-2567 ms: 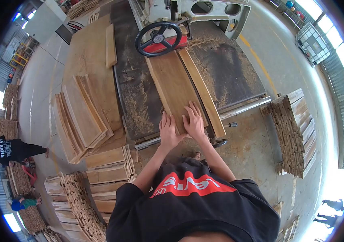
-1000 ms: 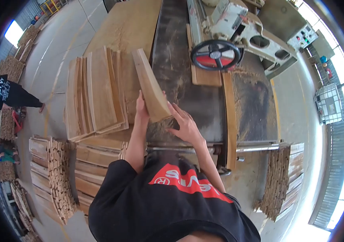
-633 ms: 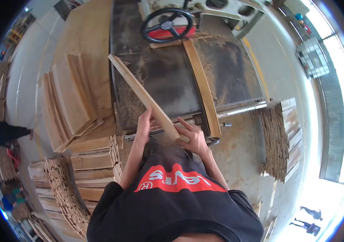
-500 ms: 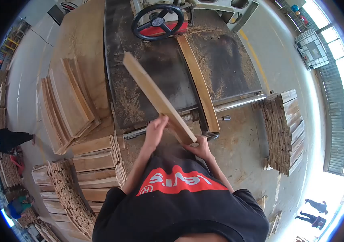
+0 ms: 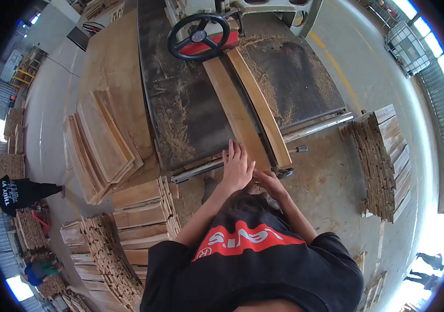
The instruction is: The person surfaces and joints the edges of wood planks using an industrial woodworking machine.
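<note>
A long flat wooden board (image 5: 236, 112) lies on the dark metal machine table (image 5: 196, 106), its far end near the black handwheel (image 5: 198, 36). Along its right side runs a dark fence faced with a wooden strip (image 5: 261, 109). My left hand (image 5: 238, 169) rests on the board's near part with fingers stretched out and apart. At the board's near end, my right hand (image 5: 270, 184) has its fingers bent around the edge; some fingertips are hidden.
Curved boards (image 5: 99, 140) are piled on a plywood surface (image 5: 112, 67) at left. Stacked timber (image 5: 378, 161) stands on the right, with more stacks (image 5: 102, 255) at lower left. Sawdust (image 5: 177, 135) covers parts of the machine table. A person (image 5: 24, 195) stands far left.
The board has gone from raised and slanted in both hands to flat on the table beside the fence. My left hand has released its grip and spread onto the board.
</note>
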{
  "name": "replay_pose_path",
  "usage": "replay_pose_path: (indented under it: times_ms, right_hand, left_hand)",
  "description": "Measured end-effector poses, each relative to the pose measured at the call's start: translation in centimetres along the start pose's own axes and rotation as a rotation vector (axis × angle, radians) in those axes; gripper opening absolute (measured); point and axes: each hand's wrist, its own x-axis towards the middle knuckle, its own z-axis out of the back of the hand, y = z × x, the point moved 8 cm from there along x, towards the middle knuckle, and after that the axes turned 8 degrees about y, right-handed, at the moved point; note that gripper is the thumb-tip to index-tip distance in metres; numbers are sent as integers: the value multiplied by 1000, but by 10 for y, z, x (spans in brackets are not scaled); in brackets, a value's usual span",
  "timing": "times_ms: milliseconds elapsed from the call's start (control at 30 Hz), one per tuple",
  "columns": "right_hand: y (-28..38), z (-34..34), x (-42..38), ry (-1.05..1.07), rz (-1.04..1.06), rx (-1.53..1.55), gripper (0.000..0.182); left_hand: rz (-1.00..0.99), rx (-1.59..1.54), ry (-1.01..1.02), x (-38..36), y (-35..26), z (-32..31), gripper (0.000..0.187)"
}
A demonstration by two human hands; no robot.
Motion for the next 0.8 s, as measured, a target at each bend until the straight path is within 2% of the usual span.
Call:
replay_pose_path:
  times_ms: [67, 200, 300, 400, 467, 533, 567, 667, 800]
  right_hand:
    - [-1, 12, 11, 2, 48, 153, 41]
    - [5, 5, 27, -22, 29, 185, 39]
    - [20, -8, 34, -130, 43, 175, 43]
    - [32, -5, 43, -295, -44, -93, 48]
    - [44, -10, 54, -314, -4, -84, 45]
    - [49, -5, 73, -325, 36, -58, 42]
    - [49, 0, 87, -280, 63, 73, 43]
    - [72, -6, 105, -344, 81, 45, 39]
    - [90, -5, 137, -435, 45, 91, 30]
  left_hand:
    - [10, 43, 31, 16, 3, 0, 77]
    - [19, 138, 19, 38, 8, 3, 80]
    - [43, 223, 24, 51, 12, 13, 80]
    - [49, 269, 11, 67, 19, 25, 80]
    - [53, 266, 7, 80, 24, 31, 80]
    - [56, 255, -26, 91, 29, 39, 80]
    - [63, 248, -47, 97, 32, 44, 80]
    - [4, 65, -146, 116, 47, 60, 78]
    - [-29, -100, -307, 112, 84, 90, 59]
